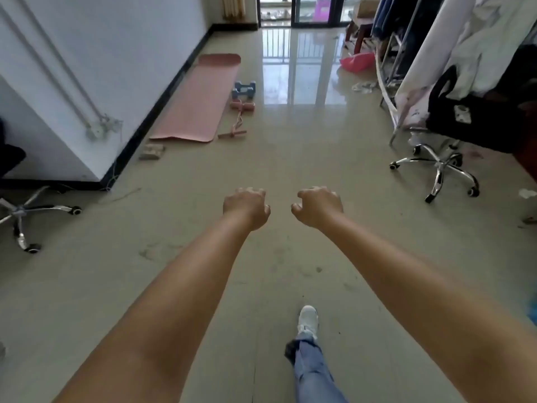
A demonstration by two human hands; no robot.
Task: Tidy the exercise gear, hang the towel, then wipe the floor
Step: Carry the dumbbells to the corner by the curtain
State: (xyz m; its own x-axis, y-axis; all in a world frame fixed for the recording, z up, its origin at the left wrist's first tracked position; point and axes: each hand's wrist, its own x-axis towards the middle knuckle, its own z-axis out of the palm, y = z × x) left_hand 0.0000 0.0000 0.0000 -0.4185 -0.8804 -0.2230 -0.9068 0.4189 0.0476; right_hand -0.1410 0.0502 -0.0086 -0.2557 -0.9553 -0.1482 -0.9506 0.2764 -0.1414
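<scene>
Both hands, left (246, 205) and right (317, 206), hang loosely curled, holding nothing; walk to the mat (195, 97), roll it tightly from 1 end.

Pink mat (197, 97) flat along wall; blue dumbbells (244, 89), pink pull-rope (239, 117) beside.

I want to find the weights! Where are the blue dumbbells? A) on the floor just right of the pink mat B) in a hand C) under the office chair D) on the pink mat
A: the blue dumbbells sit on the bare floor beside the right edge of the pink mat.
</scene>
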